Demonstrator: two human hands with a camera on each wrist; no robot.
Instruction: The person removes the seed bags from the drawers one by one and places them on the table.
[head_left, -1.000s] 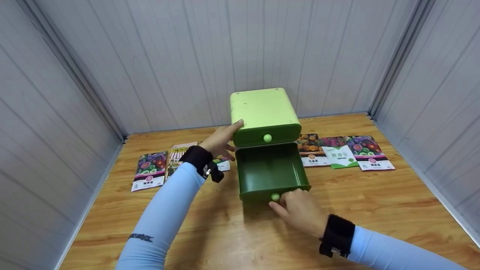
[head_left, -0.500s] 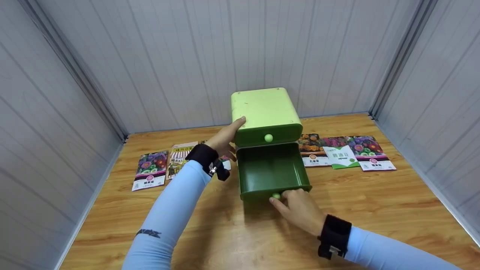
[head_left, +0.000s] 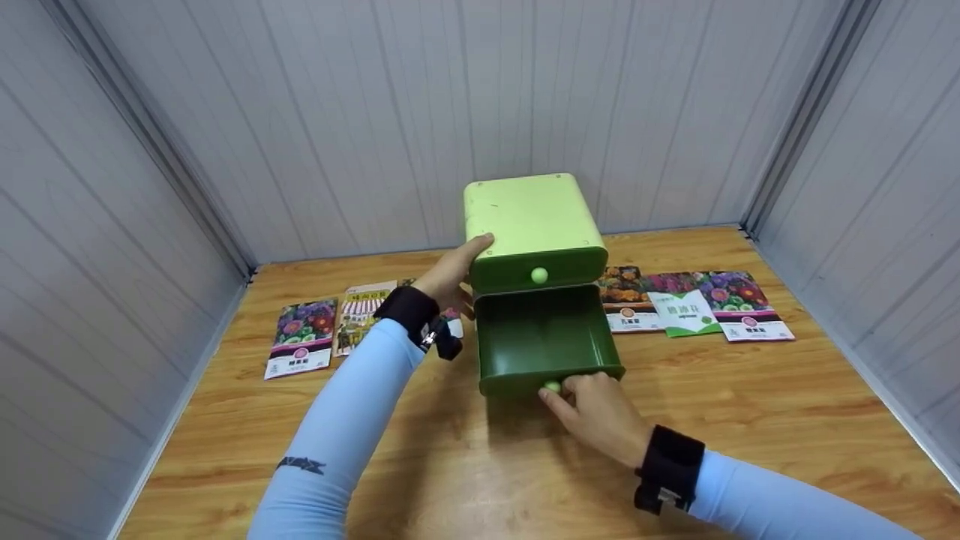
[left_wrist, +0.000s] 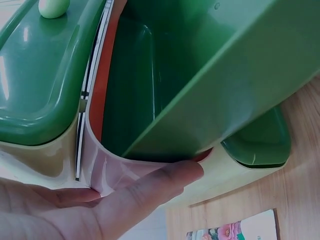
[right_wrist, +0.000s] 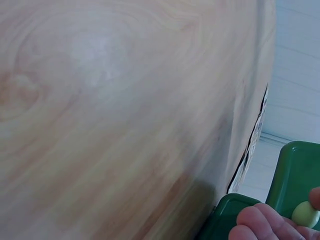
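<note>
A small drawer cabinet point(head_left: 532, 214) with a pale green top stands near the back wall. Its lower dark green drawer point(head_left: 510, 385) is pulled well out, and the part of its inside that shows holds nothing. My left hand point(head_left: 448, 279) rests against the cabinet's left side, thumb over the top edge; in the left wrist view its extended fingers point(left_wrist: 150, 197) lie along the side beside the drawer opening. At the drawer's front, my right hand point(head_left: 604, 416) pinches the round light green knob point(head_left: 553, 387), also visible by the fingers in the right wrist view. The upper drawer point(head_left: 502, 274) is closed.
Flower seed packets lie on the wooden table on both sides: a purple-flowered packet point(head_left: 302, 337) and a yellow one point(head_left: 358, 319) at left, an orange-flowered packet point(head_left: 628, 300) and a white-green one point(head_left: 682, 313) at right. A grey panel wall point(head_left: 360, 135) stands behind.
My left hand has shifted slightly right and up on the cabinet's side. The right hand stays at the knob, and the drawer front stands very slightly farther back.
</note>
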